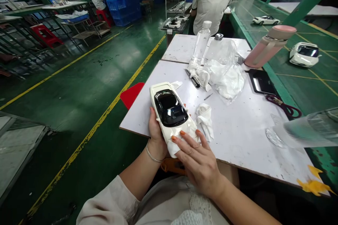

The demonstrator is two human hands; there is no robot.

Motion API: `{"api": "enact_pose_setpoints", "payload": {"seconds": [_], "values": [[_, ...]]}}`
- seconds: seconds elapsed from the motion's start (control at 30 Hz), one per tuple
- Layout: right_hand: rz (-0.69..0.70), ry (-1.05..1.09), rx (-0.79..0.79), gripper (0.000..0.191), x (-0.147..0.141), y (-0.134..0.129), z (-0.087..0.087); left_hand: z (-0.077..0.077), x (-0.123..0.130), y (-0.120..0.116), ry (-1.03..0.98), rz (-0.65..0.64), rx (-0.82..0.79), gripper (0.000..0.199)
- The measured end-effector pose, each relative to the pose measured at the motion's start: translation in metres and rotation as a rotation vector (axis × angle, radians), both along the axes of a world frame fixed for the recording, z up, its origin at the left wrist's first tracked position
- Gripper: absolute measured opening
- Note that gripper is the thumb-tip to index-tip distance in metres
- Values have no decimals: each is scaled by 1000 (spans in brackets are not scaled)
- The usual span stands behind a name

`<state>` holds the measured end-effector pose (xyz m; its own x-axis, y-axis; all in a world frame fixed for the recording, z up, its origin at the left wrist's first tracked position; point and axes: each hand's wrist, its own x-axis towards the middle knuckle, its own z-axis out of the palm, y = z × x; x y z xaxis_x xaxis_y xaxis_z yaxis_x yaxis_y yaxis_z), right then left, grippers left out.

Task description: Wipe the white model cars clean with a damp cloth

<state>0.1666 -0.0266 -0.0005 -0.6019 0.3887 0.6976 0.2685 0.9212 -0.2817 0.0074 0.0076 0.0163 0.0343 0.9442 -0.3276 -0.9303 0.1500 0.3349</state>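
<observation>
A white model car [171,112] with a dark glossy roof and windows is held tilted just over the table's near edge. My left hand [156,135], with a bangle at the wrist, is wrapped round the car's side and underside; some of its fingers are hidden beneath. With my right hand [202,163] I press a white cloth [173,148] onto the car's front end, fingertips lying over the hood. Another crumpled white cloth [205,121] lies on the table just beyond that hand.
On the white table [237,130] are a clear bottle [202,42], a plastic bag [228,77], a pink flask [270,47], a phone [261,81], dark-handled scissors [283,106] and a clear cup [303,130]. A green conveyor [290,56] carries white cars at right. A person [215,0] sits ahead.
</observation>
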Motion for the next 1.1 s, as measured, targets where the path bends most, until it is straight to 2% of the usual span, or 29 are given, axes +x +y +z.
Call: {"api": "enact_pose_setpoints", "payload": {"seconds": [0.1,0.23,0.37,0.5,0.73,0.93,1.1], "values": [[9,109,12,26,13,16,-11,-2,0,1,5,59,36,92],[-68,214,-34,37,29,27,-21,-7,1,2,-27,46,117,88],[-167,243,-64,37,28,30,-18,-7,1,3,-4,81,91,86],[-199,243,-61,39,24,30,-11,-4,1,4,-4,58,56,89],[-66,140,30,29,28,16,1,-7,1,2,10,41,110,86],[-91,193,41,32,28,26,0,-6,2,3,24,63,129,86],[-32,139,85,23,34,23,5,-6,2,4,-13,41,122,88]]}}
